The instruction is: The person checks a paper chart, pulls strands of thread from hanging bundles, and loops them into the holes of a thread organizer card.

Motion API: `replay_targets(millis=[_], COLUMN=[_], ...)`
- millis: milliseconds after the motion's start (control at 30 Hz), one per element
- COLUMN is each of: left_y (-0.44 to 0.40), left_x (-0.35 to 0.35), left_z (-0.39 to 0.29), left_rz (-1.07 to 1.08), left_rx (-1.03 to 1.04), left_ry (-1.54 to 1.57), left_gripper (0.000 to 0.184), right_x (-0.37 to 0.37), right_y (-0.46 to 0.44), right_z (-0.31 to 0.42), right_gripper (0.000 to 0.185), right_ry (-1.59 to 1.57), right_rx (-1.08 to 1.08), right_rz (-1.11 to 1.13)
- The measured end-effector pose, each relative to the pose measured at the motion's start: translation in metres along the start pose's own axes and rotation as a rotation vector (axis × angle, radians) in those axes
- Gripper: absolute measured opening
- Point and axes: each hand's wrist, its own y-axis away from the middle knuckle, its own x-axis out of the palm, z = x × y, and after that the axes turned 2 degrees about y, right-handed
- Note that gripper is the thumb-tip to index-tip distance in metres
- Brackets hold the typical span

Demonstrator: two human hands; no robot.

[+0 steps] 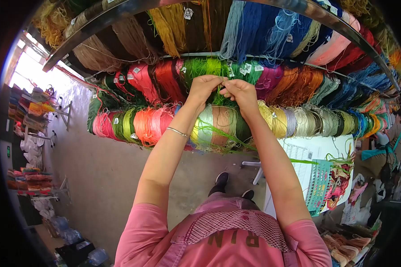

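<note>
Both hands are raised close together in front of the middle row of thread skeins. My left hand [204, 90] has its fingertips pinched on fine green thread. My right hand [239, 92], thumb and fingers closed, pinches the same thread just beside it. Behind my fingers hang bright green thread skeins [200, 67], with small white tags on the darker green ones to the right. Below my wrists, a lower row holds pale mint skeins [205, 124] and tan skeins [224, 119]. Loose bright green strands [229, 135] trail across that row toward my right forearm.
A curved metal rail [120, 15] runs overhead, with brown, gold and blue skeins behind it. At lower right a white table [276, 196] bears a printed sheet [298, 153] and a green holed card [320, 187] with threads. Another person [390, 147] is at far right.
</note>
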Motion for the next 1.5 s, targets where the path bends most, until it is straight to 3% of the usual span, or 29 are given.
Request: replay_targets(millis=[333,433,533,633,733,833,933,1033,1100,1133,1233,1267,1367,1400,1500], left_y=[0.001,0.000,-0.013,-0.003,-0.005,-0.001,-0.009,0.021,0.041,0.048,0.059,0.065,0.048,0.031,-0.003], left_x=[-0.010,-0.005,0.001,0.015,0.022,0.019,-0.011,-0.005,-0.007,-0.010,-0.011,-0.006,-0.013,-0.012,-0.004], left_z=[0.001,0.005,0.014,-0.004,-0.016,-0.018,0.011,-0.002,-0.012,-0.015,-0.019,-0.017,-0.029,-0.015,-0.018], left_rz=[-0.176,-0.250,-0.313,-0.435,-0.464,-0.446,-0.245,-0.059,0.063,0.123,0.270,0.278,0.467,0.427,0.487], left_rx=[0.003,0.123,0.561,0.401,0.240,0.239,0.450,0.340,0.208,0.144,0.077,0.145,0.062,-0.082,-0.201], left_ry=[0.150,-0.090,-0.464,-0.937,-1.003,-0.914,-0.676,-0.073,-0.012,0.020,-0.024,-0.165,-0.339,-0.103,-0.255], left_gripper=[0.018,0.019,0.020,0.022,0.023,0.019,0.019,0.014,0.012,0.010,0.011,0.016,0.026,0.034,0.026], right_x=[-0.001,0.000,0.001,0.002,0.003,0.002,0.002,0.002,0.002,0.002,0.025,0.029,0.035,0.035,0.016], right_y=[-0.001,0.000,0.001,0.002,0.002,0.001,-0.001,-0.002,0.000,0.003,0.012,0.020,0.029,0.042,0.060], right_z=[-0.001,0.002,0.004,0.003,0.004,0.002,-0.004,-0.008,-0.001,0.002,0.017,0.030,0.038,0.057,0.053], right_gripper=[0.013,0.012,0.011,0.010,0.009,0.008,0.009,0.014,0.018,0.025,0.032,0.032,0.025,0.020,0.020], right_ry=[-0.028,-0.014,-0.019,-0.022,-0.019,-0.014,0.036,0.199,0.456,0.450,0.096,-0.117,-0.580,-0.630,-0.611], right_rx=[0.000,0.003,-0.003,-0.009,-0.004,-0.011,-0.051,-0.172,-0.325,-0.339,-0.057,0.086,-0.016,0.015,-0.044], right_rz=[-0.078,-0.079,-0.079,-0.072,-0.076,-0.087,-0.109,-0.227,-0.395,-0.297,-0.145,0.001,-0.033,-0.070,0.149])
